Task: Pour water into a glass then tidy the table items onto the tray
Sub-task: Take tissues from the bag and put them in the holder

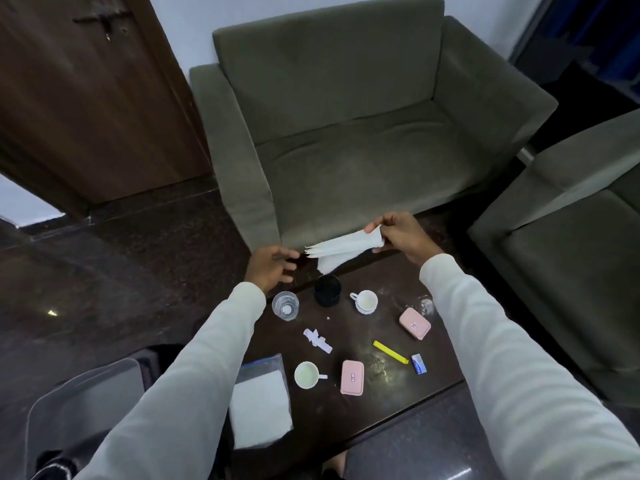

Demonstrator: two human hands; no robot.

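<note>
Right hand (pixel 398 233) raised over the far edge of the bench (pixel 346 410), fingers (pixel 375 225) pinched on one end of a white tissue (pixel 337 252), which hangs loosely toward the left. Left hand (pixel 272 266) just beside the tissue's free end, fingers apart and curled, holding nothing. Glass (pixel 285 305) stands far left on the bench and looks to contain water, so the pouring step is judged done. Tidying is judged barely begun: the grey tray (pixel 83 403) sits off the near-left side with nothing visible on it. On the bench: black cup (pixel 327 291), two white cups (pixel 365 301) (pixel 307 374), two pink cases (pixel 414 323) (pixel 352 377), yellow clip (pixel 389 352), small blue packet (pixel 419 363), crumpled paper scrap (pixel 317 339), and a clear bag of white sheets (pixel 259 403). A second clear glass (pixel 426 304), far right, is partly hidden by the sleeve. Marks on the pink cases and blue packet are too small to read.
</note>
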